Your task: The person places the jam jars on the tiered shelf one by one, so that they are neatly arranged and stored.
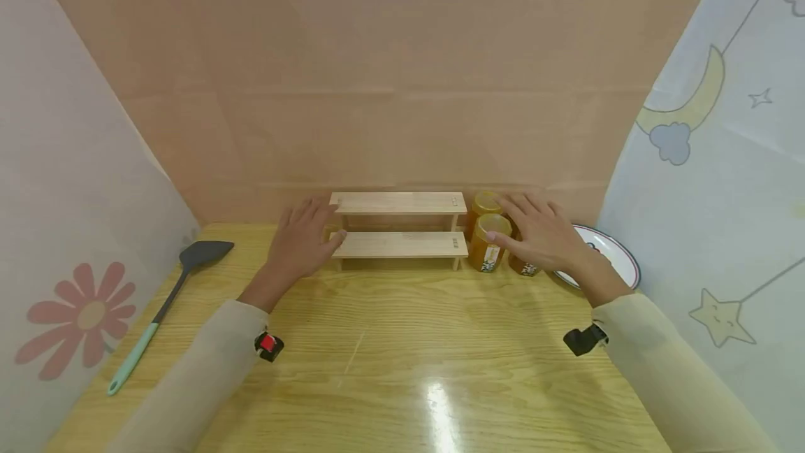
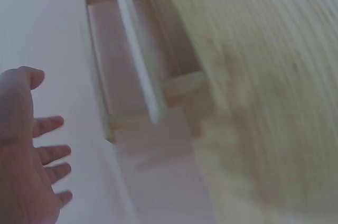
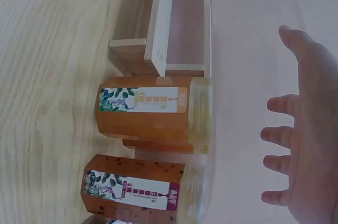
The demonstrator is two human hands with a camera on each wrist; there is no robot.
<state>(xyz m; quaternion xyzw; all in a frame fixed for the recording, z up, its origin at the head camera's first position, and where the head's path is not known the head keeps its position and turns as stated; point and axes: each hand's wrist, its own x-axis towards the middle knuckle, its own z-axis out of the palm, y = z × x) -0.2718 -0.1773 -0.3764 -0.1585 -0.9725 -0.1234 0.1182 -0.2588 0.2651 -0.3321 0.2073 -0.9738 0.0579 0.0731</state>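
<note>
A two-tier wooden shelf [image 1: 399, 245] stands against the back wall; its tiers and legs also show in the left wrist view. My left hand [image 1: 303, 242], fingers spread, hovers by the shelf's left end and holds nothing. On the other side, my right hand [image 1: 539, 235] is held above several lidded jars, its fingers apart and nothing in them. In the right wrist view, an orange jar [image 3: 145, 121] with a white label stands beside the shelf. Next to it is a darker, speckled jar [image 3: 132, 166]. Part of the jar group is hidden behind my right hand in the head view.
A spatula [image 1: 165, 306] with a dark blade and mint-green handle lies along the table's left side. A white dark-rimmed plate [image 1: 619, 257] sits at the back right, partly behind my right wrist. Printed cloth walls [image 1: 704, 208] flank the wooden table [image 1: 377, 341].
</note>
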